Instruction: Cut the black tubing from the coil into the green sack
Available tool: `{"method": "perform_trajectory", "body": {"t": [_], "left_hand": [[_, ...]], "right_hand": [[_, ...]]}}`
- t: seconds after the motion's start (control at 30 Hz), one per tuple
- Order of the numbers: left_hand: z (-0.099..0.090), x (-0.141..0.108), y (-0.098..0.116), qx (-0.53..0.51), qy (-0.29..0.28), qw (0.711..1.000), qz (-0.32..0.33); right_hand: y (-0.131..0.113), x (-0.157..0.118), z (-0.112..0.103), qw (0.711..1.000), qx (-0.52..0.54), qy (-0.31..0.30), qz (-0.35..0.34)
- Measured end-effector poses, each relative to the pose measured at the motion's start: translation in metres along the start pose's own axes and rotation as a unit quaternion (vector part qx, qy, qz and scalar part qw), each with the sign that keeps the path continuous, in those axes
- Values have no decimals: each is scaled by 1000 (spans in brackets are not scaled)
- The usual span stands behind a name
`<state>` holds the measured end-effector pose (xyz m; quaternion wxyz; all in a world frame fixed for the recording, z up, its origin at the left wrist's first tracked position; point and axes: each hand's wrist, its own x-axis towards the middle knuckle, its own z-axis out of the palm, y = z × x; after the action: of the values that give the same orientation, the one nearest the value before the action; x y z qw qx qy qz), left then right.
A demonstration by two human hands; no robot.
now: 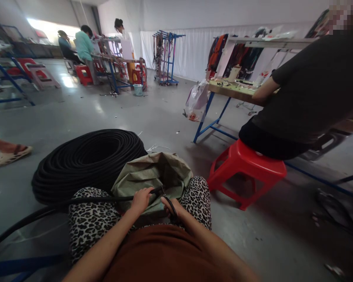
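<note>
My left hand (141, 201) is closed around a black cord (94, 199) near its end, above an open olive-green sack (135, 176) between my knees. The cord runs left across my thigh and down past the lower left edge. My right hand (174, 207) is closed on black-handled scissors (171, 204), whose blades lie close to the cord's end. Whether the blades touch the cord is too small to tell. Beyond my left knee a big coil of black cord (85, 156) lies on the floor.
A person in dark clothes sits on a red stool (247, 164) to the right, at a worktable (235, 92) with blue legs. Someone's sandalled foot (13, 156) is at the left. Farther back are other people, tables and a blue rack (170, 58).
</note>
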<state>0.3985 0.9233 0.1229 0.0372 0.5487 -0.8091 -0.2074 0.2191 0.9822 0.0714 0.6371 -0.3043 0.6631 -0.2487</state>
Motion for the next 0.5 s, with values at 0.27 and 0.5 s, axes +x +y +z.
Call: {"method": "perform_trajectory", "body": {"t": [0.27, 0.5], "left_hand": [[4, 2, 1, 1, -1, 1000, -5], [7, 4, 0, 5, -9, 1000, 1]], "right_hand": [[2, 0, -1, 994, -90, 40, -54], [5, 5, -3, 980, -165, 72, -85]]}}
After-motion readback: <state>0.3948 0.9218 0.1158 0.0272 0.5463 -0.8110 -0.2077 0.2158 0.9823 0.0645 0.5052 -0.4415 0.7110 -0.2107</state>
